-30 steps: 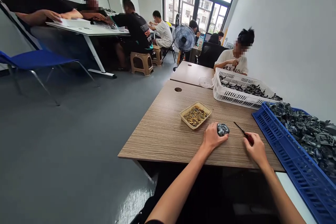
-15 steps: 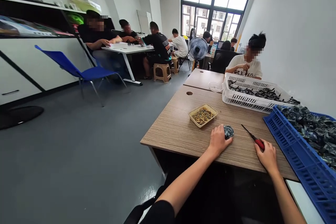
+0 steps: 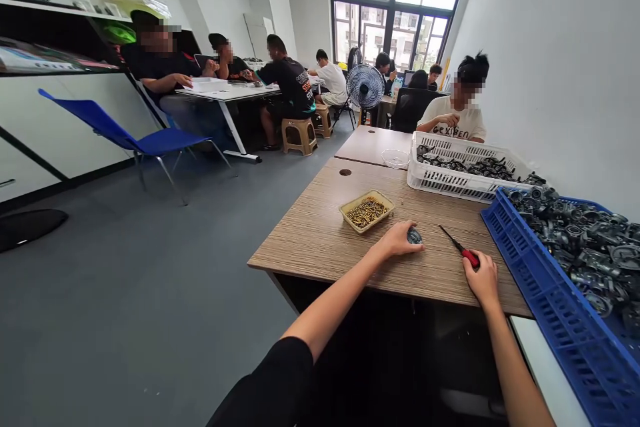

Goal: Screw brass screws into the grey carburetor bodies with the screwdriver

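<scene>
My left hand (image 3: 397, 240) is wrapped round a small grey metal part (image 3: 414, 236) on the wood-grain table (image 3: 300, 233). To its right, my right hand (image 3: 483, 276) grips the red handle of a screwdriver (image 3: 469, 256), whose dark shaft points away to the upper left, low over the tabletop. A cream tray (image 3: 367, 211) of small brass-coloured pieces lies just beyond my left hand. Right of my right hand is a blue crate (image 3: 540, 287) heaped with grey metal parts.
A white crate (image 3: 445, 181) of dark parts stands at the table's back, near a clear round dish (image 3: 395, 158). Behind it sits a person (image 3: 453, 113). Others work at a white table (image 3: 235, 91); a blue chair (image 3: 165, 140) and a fan (image 3: 365, 87) stand beyond.
The view has shifted, so the scene sits a little further left. My left hand has turned around the grey part, covering more of it. My right hand still holds the screwdriver.
</scene>
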`<state>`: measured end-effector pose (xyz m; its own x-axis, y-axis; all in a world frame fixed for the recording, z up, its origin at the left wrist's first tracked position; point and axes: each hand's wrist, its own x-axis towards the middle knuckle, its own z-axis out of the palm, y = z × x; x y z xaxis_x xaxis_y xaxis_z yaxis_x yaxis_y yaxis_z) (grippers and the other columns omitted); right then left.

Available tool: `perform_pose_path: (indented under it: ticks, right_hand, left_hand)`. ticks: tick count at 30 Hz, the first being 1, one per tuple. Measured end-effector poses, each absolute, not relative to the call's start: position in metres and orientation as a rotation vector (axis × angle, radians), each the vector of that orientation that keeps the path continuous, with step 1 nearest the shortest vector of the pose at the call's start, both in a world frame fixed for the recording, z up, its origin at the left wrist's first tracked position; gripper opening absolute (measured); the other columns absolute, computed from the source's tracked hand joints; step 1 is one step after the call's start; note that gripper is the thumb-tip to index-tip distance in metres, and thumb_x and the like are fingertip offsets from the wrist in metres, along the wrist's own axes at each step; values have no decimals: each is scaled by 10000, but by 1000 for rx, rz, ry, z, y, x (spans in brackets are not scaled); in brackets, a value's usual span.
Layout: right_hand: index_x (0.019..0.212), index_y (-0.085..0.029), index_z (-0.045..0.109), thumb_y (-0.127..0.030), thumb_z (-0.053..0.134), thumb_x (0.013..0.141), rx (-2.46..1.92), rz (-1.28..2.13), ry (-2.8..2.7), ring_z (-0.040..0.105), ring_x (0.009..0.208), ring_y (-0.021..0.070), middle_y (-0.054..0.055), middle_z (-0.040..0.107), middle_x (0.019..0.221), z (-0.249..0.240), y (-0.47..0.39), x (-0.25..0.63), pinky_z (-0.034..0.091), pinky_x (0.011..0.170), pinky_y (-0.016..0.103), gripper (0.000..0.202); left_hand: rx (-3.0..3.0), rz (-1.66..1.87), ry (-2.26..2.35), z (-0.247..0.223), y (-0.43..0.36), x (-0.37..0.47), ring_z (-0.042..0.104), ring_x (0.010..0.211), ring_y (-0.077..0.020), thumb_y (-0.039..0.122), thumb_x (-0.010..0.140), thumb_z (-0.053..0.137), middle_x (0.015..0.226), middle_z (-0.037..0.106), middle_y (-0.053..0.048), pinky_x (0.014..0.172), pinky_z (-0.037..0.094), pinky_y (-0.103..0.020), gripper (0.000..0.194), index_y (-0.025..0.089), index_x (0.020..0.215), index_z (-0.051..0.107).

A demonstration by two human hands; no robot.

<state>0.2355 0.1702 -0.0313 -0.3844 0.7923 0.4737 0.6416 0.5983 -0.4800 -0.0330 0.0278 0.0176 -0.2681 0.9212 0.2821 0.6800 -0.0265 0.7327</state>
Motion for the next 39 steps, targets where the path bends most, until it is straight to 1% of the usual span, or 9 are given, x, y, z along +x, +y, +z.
perform_pose_path:
  ticks: [3, 5, 13, 19, 23, 27, 31, 34, 39]
  right_hand:
    - [1022, -191, 682, -517, 487, 829, -1125, 307, -2135, 591, 1050, 320, 169, 708, 1078, -32, 171, 236, 412, 986, 491, 426]
    - [1017, -198, 683, -512, 493, 830, -1121, 321, -2129, 585, 1054, 319, 166, 704, 1082, -32, 171, 236, 408, 991, 490, 412]
    - [1021, -194, 677, -495, 514, 812, -1121, 354, -2137, 571, 1046, 324, 168, 689, 1072, -26, 172, 238, 410, 981, 496, 400]
    - [1035, -187, 663, -466, 530, 815, -1130, 360, -2145, 564, 1062, 333, 172, 678, 1071, -25, 175, 239, 391, 1012, 501, 379]
    - [1030, -191, 660, -460, 536, 817, -1116, 368, -2148, 564, 1059, 333, 169, 678, 1070, -25, 174, 239, 386, 1013, 498, 365]
    - [1029, -191, 670, -473, 536, 816, -1113, 378, -2136, 568, 1048, 334, 168, 683, 1066, -26, 174, 239, 388, 1001, 495, 378]
    - [1038, -179, 680, -482, 531, 807, -1120, 408, -2115, 567, 1060, 334, 177, 683, 1080, -26, 174, 238, 386, 1010, 498, 409]
    - [1031, -178, 684, -494, 524, 797, -1123, 415, -2102, 569, 1059, 336, 181, 687, 1079, -25, 173, 238, 393, 1007, 500, 425]
    - [1014, -177, 692, -511, 525, 785, -1124, 414, -2097, 581, 1034, 340, 184, 692, 1062, -24, 172, 237, 407, 992, 502, 437]
  left_hand:
    - [1676, 1239, 1924, 12, 33, -31, 669, 1031, -280, 384, 688, 840, 1028, 696, -77, 981, 536, -415, 418, 205, 1019, 660]
    - [1649, 1327, 1973, 7, 32, -25, 659, 1015, -267, 374, 702, 828, 1021, 678, -67, 975, 534, -407, 391, 212, 1006, 642]
    - [1649, 1362, 2200, 0, 17, -5, 584, 1127, -301, 426, 822, 785, 1142, 629, -93, 1044, 457, -451, 428, 214, 1120, 562]
    - [1728, 1272, 2213, 9, -3, 0, 557, 1183, -324, 452, 802, 807, 1221, 619, -105, 1038, 423, -449, 497, 232, 1185, 579]
    - [1869, 1119, 2151, 29, -22, -8, 514, 1307, -342, 496, 774, 825, 1375, 582, -117, 1125, 374, -458, 607, 257, 1280, 588]
    - [2109, 1083, 1914, 58, -31, -44, 528, 1309, -319, 453, 874, 720, 1340, 621, -97, 1164, 353, -431, 378, 275, 1202, 659]
    - [2010, 905, 2164, 86, -25, -114, 589, 1187, -283, 278, 922, 619, 1195, 673, -103, 1105, 393, -383, 212, 228, 1118, 681]
    - [1755, 455, 2436, 96, -21, -167, 633, 1026, -253, 139, 884, 568, 1082, 713, -103, 951, 452, -338, 210, 195, 1029, 710]
    - [1549, 202, 2504, 91, -28, -204, 634, 837, -201, 108, 807, 628, 931, 740, -59, 776, 449, -276, 195, 203, 930, 745]
